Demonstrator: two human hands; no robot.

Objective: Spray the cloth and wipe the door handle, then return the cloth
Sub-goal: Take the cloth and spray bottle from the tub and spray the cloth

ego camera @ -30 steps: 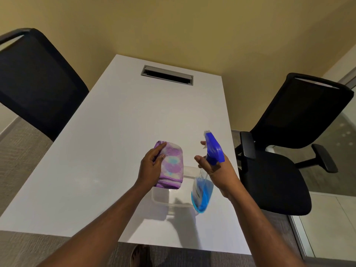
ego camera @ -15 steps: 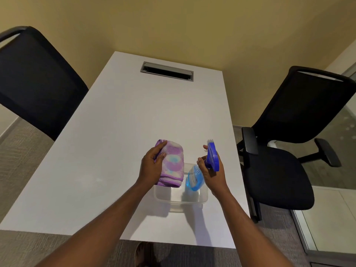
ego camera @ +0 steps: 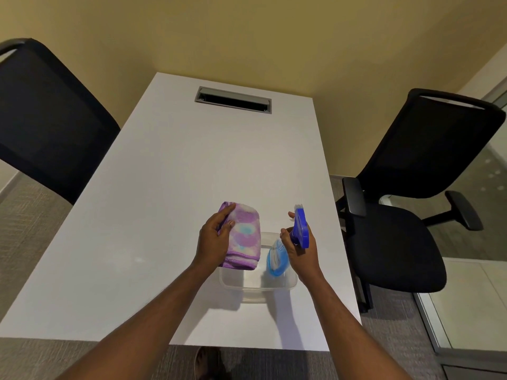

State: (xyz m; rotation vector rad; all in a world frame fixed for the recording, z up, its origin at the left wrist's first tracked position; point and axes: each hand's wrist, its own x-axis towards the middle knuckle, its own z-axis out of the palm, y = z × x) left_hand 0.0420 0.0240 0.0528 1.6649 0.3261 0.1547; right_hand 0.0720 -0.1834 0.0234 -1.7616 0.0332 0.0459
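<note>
I see my left hand (ego camera: 212,242) holding the folded purple cloth (ego camera: 244,237) up above the white surface (ego camera: 175,187), its fingers (ego camera: 227,212) curled over the cloth's top edge and the thumb pressed against its face. My right hand (ego camera: 300,252) is wrapped around the neck of the spray bottle (ego camera: 277,259), whose blue trigger head (ego camera: 301,229) sits above my knuckles with its nozzle turned toward the far wall; I cannot tell whether a finger is pulling the trigger. The bottle's clear body, with blue liquid in it, hangs tilted just beside the cloth's lower right corner, close but not touching it. Under both hands a clear plastic container (ego camera: 256,287) rests on the surface near its front right part. A grey cable slot (ego camera: 233,100) is set into the far end of the surface. One black chair (ego camera: 46,119) stands to the left and another black chair (ego camera: 406,209) with armrests to the right. I see no door handle in this view.
</note>
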